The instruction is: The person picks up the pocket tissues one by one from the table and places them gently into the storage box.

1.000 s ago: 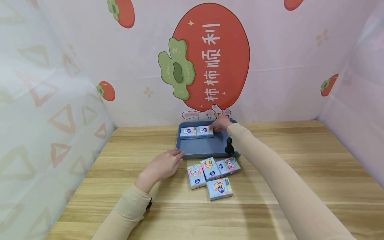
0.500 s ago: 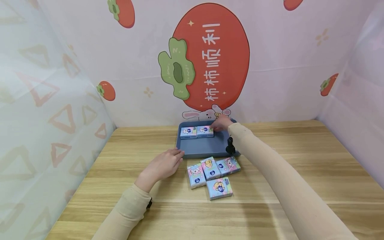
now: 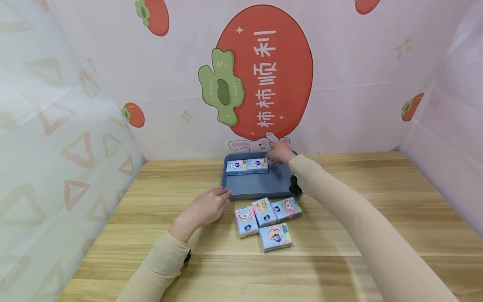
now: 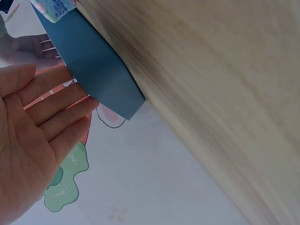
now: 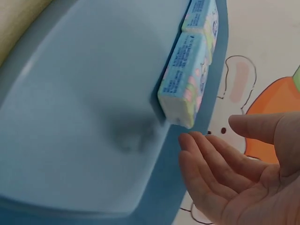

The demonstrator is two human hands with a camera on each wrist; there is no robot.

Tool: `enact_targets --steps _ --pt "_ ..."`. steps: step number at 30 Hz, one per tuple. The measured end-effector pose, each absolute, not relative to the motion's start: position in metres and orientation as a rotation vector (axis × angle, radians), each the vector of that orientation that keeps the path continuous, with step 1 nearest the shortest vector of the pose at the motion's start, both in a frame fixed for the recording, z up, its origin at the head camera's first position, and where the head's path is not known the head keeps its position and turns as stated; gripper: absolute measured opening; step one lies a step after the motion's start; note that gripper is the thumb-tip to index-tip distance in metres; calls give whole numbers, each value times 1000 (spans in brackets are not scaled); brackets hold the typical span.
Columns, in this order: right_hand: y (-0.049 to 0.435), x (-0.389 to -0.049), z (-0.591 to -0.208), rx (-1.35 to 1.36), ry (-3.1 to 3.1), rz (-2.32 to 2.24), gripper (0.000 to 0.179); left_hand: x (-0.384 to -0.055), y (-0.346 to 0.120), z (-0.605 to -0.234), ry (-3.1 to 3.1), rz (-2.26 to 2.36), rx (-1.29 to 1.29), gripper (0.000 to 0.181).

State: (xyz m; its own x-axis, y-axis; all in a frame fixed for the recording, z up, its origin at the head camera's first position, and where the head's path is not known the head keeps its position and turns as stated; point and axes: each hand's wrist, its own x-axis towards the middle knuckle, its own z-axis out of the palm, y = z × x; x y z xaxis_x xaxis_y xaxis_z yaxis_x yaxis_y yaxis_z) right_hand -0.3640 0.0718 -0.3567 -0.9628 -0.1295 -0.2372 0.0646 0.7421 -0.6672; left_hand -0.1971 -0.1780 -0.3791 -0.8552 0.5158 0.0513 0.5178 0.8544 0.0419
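Two tissue packs lie end to end along the back of a blue-grey tray [image 3: 260, 185]: a left one [image 3: 236, 167] and a right one [image 3: 258, 165]. My right hand [image 3: 280, 152] is over the tray's back right part, beside the right pack. In the right wrist view its fingers [image 5: 220, 161] are loosely bent, thumb apart, holding nothing, with a small gap to the pack's end [image 5: 180, 110]. My left hand [image 3: 205, 207] touches the tray's left front corner with its fingertips. The left wrist view shows those fingers [image 4: 58, 103] straight against the tray's side [image 4: 93, 65].
Several more tissue packs lie on the wooden table [image 3: 181, 272] in front of the tray, including a left one [image 3: 247, 222], a middle one [image 3: 264, 212] and a front one [image 3: 276, 237]. A printed cloth wall [image 3: 351, 121] stands right behind the tray.
My right hand has drawn slightly away to the right from the right pack's end, and its forearm has shifted right. The left hand and the packs stay put.
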Motion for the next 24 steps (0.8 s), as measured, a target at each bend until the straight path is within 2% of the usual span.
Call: enact_targets --steps 24 --pt "97 -328 -332 -395 2897 -842 19 -196 -179 -380 -2981 -87 -821 36"
